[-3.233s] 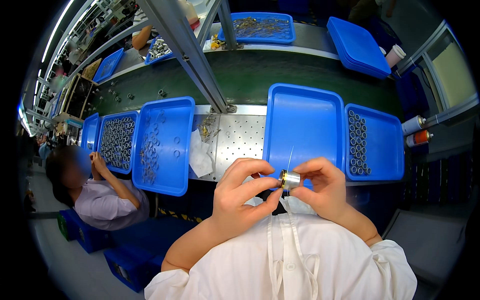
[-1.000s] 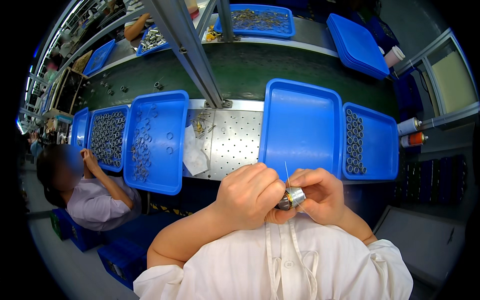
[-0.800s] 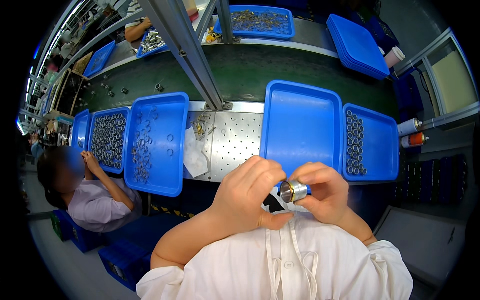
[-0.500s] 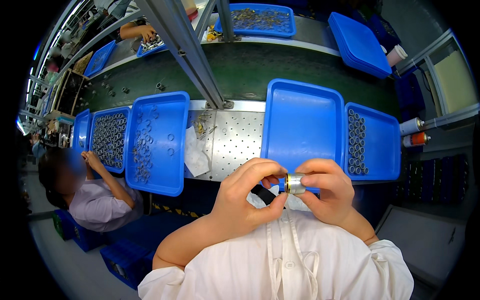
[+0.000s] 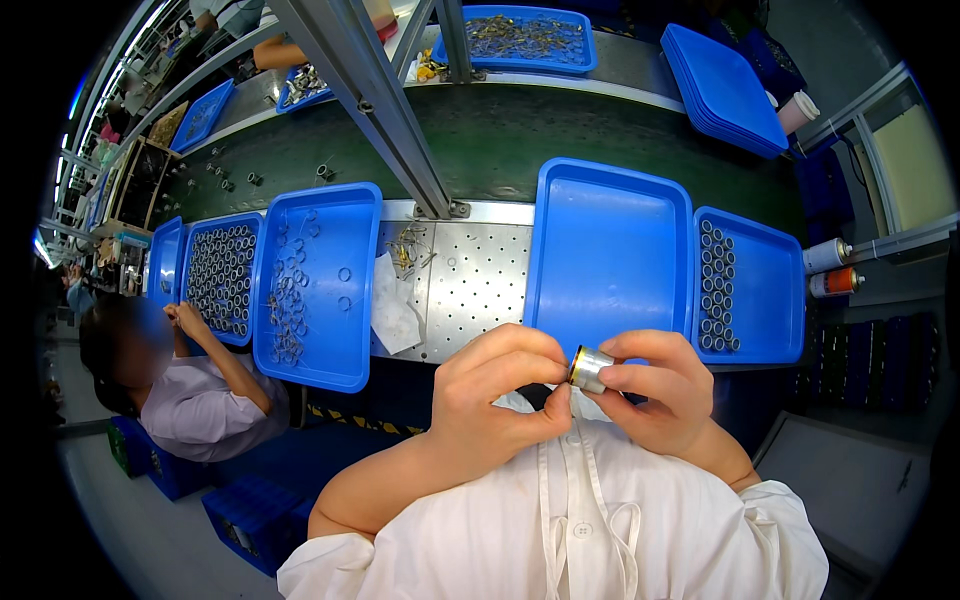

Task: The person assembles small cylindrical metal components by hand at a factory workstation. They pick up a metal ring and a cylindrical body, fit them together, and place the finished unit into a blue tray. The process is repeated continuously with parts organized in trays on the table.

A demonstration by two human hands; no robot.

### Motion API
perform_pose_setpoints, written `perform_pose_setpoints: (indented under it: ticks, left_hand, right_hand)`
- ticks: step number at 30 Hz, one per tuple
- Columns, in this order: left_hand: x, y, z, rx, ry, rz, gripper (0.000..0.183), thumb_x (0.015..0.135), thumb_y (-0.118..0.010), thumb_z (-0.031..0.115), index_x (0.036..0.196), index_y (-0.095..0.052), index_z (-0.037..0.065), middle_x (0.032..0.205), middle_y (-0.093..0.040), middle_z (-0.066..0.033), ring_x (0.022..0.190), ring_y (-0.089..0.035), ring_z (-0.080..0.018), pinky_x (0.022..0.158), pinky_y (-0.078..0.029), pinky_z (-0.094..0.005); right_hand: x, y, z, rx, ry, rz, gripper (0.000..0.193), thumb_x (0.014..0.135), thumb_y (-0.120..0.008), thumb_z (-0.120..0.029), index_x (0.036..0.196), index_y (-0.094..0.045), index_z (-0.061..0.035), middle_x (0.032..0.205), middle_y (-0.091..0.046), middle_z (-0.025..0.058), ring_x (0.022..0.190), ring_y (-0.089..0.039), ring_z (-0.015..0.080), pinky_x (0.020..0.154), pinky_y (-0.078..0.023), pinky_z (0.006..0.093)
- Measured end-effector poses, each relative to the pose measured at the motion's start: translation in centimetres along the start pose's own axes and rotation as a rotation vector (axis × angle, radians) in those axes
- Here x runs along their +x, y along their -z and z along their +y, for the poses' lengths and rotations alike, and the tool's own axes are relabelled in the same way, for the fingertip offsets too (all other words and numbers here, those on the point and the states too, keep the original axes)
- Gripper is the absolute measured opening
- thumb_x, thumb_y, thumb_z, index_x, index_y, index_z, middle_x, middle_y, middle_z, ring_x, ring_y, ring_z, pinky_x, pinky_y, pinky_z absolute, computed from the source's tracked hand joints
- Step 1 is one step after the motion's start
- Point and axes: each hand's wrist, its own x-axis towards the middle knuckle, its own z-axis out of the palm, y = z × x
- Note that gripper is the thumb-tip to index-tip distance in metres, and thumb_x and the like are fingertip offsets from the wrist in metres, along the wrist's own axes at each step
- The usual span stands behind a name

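In front of my white shirt I hold a short silver metal cylinder (image 5: 588,369) with a dark and yellow edge at its left end. My right hand (image 5: 662,388) is closed around its right part, fingers above and thumb below. The fingers and thumb of my left hand (image 5: 500,395) pinch at the cylinder's left rim. Whether a small part lies between those left fingertips is hidden. The cylinder tilts slightly, its left end facing my left fingers.
A bare-bottomed blue tray (image 5: 612,260) lies ahead, beside a blue tray (image 5: 770,300) with rows of metal rings. Leftward are a perforated metal plate (image 5: 480,280), a tray of thin rings (image 5: 335,350) and a seated person (image 5: 210,400). A metal post (image 5: 370,110) rises before the green belt (image 5: 500,140).
The cylinder has tilted, and the yellow and black band at its left end shows less. My left fingers have shifted slightly. Across the belt, another person's hand has drawn back from a tray.
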Motion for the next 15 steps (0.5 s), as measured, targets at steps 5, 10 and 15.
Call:
perform_pose_setpoints:
  ticks: [5, 10, 15]
  left_hand:
    - [-0.08, -0.14, -0.10, 0.004, -0.017, 0.019, 0.020, 0.057, -0.070, -0.003, 0.073, -0.060, 0.005, 0.078, -0.060, -0.0044, 0.063, -0.058, -0.0170, 0.054, -0.047, -0.0252]
    - [0.02, 0.07, -0.05, 0.051, -0.061, 0.003, 0.022, 0.056, -0.069, -0.005, 0.075, -0.061, 0.003, 0.080, -0.060, -0.0061, 0.065, -0.058, -0.0173, 0.055, -0.047, -0.0253]
    - [0.11, 0.42, 0.08, -0.078, 0.102, -0.023, 0.024, 0.055, -0.067, -0.008, 0.077, -0.063, 0.000, 0.082, -0.061, -0.0094, 0.071, -0.060, -0.0175, 0.063, -0.048, -0.0258]
  right_hand:
    - [-0.16, -0.09, 0.12, -0.013, 0.010, 0.021, 0.038, 0.059, -0.077, 0.004, 0.093, -0.065, -0.0075, 0.094, -0.060, 0.0112, 0.076, -0.062, 0.0195, 0.061, -0.051, 0.0254]
    - [0.44, -0.23, -0.08, 0.139, -0.157, 0.031, 0.038, 0.059, -0.077, 0.003, 0.093, -0.064, -0.0073, 0.094, -0.060, 0.0115, 0.078, -0.062, 0.0212, 0.064, -0.051, 0.0268]
    - [-0.02, 0.01, 0.18, 0.074, -0.090, -0.006, 0.035, 0.061, -0.074, 0.005, 0.093, -0.064, -0.0071, 0.096, -0.059, 0.0127, 0.080, -0.061, 0.0231, 0.066, -0.051, 0.0288]
